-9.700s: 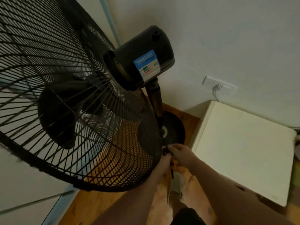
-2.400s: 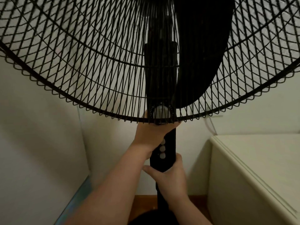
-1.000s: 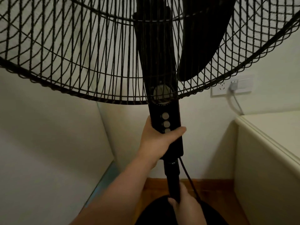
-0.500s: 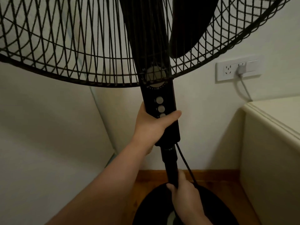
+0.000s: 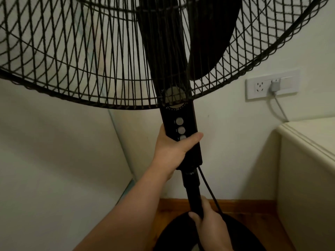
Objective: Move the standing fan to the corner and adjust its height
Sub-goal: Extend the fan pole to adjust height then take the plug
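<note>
The black standing fan (image 5: 181, 116) stands upright in the room corner, and its wire cage fills the top of the view. My left hand (image 5: 174, 147) is wrapped around the control column just below the round timer dial, with the thumb lying over the lowest grey button. My right hand (image 5: 208, 227) grips the lower pole (image 5: 192, 192) just above the round black base (image 5: 241, 236). The fan's black cord (image 5: 210, 191) hangs down beside the pole.
A cream cabinet (image 5: 306, 160) stands close on the right. A white wall socket (image 5: 272, 86) with a plug and grey cable sits above it. Pale walls meet behind the fan. Wooden floor and skirting (image 5: 244, 205) show around the base.
Since a second ago the fan head sits a little higher in view. My left hand holds the control column as before, and my right hand stays low on the pole.
</note>
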